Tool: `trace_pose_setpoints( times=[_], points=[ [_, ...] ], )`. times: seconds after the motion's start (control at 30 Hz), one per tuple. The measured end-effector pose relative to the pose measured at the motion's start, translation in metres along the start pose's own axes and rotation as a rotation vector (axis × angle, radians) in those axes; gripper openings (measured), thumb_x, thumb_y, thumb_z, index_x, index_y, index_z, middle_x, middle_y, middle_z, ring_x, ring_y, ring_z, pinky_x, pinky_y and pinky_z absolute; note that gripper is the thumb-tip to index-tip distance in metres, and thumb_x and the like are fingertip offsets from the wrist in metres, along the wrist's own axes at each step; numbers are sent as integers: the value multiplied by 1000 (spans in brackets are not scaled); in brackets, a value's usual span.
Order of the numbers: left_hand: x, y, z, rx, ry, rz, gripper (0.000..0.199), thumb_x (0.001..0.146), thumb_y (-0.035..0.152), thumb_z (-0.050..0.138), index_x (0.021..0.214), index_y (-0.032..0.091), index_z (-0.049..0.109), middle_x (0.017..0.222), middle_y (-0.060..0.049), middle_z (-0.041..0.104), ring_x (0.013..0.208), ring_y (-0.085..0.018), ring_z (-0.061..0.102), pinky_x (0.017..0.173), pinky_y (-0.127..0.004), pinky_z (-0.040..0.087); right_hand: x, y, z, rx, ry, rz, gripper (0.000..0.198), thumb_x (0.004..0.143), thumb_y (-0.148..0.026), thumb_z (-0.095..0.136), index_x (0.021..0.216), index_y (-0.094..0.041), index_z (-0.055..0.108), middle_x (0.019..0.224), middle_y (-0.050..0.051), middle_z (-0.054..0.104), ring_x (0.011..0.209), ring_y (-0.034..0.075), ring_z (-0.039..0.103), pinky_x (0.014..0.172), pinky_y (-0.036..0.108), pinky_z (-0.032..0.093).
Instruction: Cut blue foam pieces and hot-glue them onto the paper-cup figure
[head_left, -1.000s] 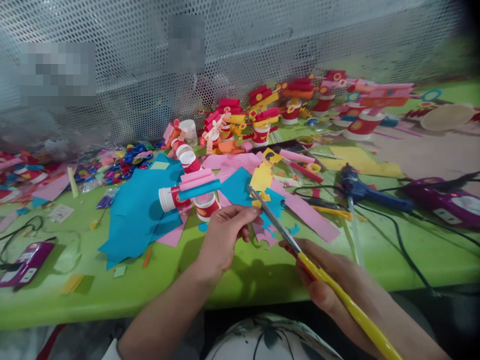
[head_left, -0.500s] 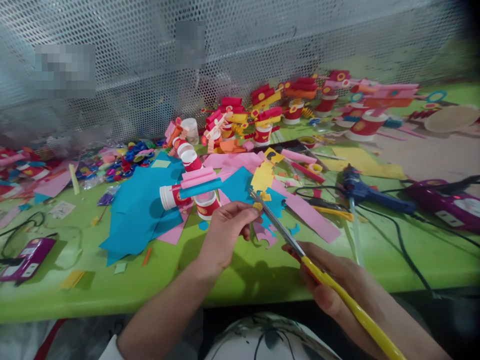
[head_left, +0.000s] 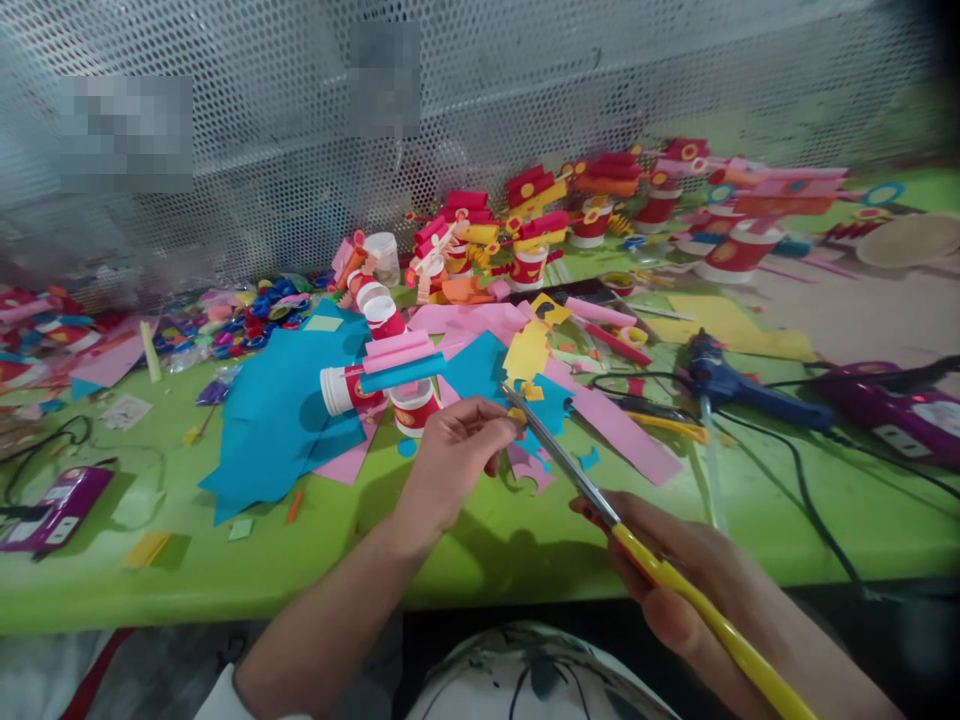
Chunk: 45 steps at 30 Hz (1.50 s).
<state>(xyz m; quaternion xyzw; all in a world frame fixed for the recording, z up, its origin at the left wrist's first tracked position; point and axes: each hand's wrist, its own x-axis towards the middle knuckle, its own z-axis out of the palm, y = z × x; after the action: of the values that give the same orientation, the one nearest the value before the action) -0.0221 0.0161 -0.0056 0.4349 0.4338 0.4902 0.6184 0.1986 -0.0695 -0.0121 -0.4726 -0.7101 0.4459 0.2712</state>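
A small yellow piece of paper point(head_left: 517, 416) is pinched between the thumb and finger of my left hand point(head_left: 454, 455). My right hand point(head_left: 675, 560) grips a pair of scissors point(head_left: 564, 460) with long yellow handles. Their metal blades look nearly together and lie right beside the yellow piece. Beyond the blade tips lies a yellow sheet point(head_left: 527, 350) with cut edges, over blue paper point(head_left: 474, 365). Left of it, pink and blue paper rolls point(head_left: 401, 372) rest with red-and-white paper cups point(head_left: 414, 410).
Large blue sheets point(head_left: 289, 420) cover the left middle of the green table point(head_left: 315, 560). A blue glue gun point(head_left: 750, 385) with cables lies right. Several finished paper-cup models point(head_left: 529, 265) stand along the perforated metal screen point(head_left: 465, 110). Purple boxes point(head_left: 56, 510) sit at both sides.
My right hand and the scissor handles have shifted slightly right and down. My left hand keeps its pinch on the yellow piece, almost in place. The view has tilted a little.
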Motion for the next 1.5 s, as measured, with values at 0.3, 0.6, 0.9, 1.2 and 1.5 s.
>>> trace_pose_setpoints(
  times=[0.3,0.6,0.9,1.2,1.5],
  points=[
    [0,-1,-2,11,-16,18,12,76,27,73,71,18,68,65,2,62,49,-6,47,48,-21,39,-7,8,-1,13,-17,43,69,83,-92,45,95,-24,52,69,-5,49,56,12,39,50,27,32],
    [0,1,-1,9,-23,24,11,77,28,73,73,17,70,68,0,66,51,-6,48,50,-21,40,-9,11,1,33,-28,54,70,84,-92,43,91,-23,52,69,-5,47,57,12,35,50,28,29],
    [0,3,-2,9,-9,12,14,76,30,75,73,17,70,70,-1,70,50,-6,48,49,-22,40,-8,11,1,44,-6,48,71,81,-93,46,90,-24,52,68,-4,47,56,12,36,49,28,30],
    [1,2,-3,10,23,12,14,76,30,76,73,17,71,66,1,67,50,-6,48,49,-21,40,-8,10,1,64,-15,90,76,76,-97,45,89,-23,55,68,-4,46,58,12,34,49,28,26],
    [3,1,-4,5,27,21,13,77,29,77,75,17,72,70,0,70,50,-6,49,49,-20,40,-9,10,1,76,-9,68,73,77,-96,48,82,-23,55,68,-3,47,57,12,35,50,29,27]
  ],
)
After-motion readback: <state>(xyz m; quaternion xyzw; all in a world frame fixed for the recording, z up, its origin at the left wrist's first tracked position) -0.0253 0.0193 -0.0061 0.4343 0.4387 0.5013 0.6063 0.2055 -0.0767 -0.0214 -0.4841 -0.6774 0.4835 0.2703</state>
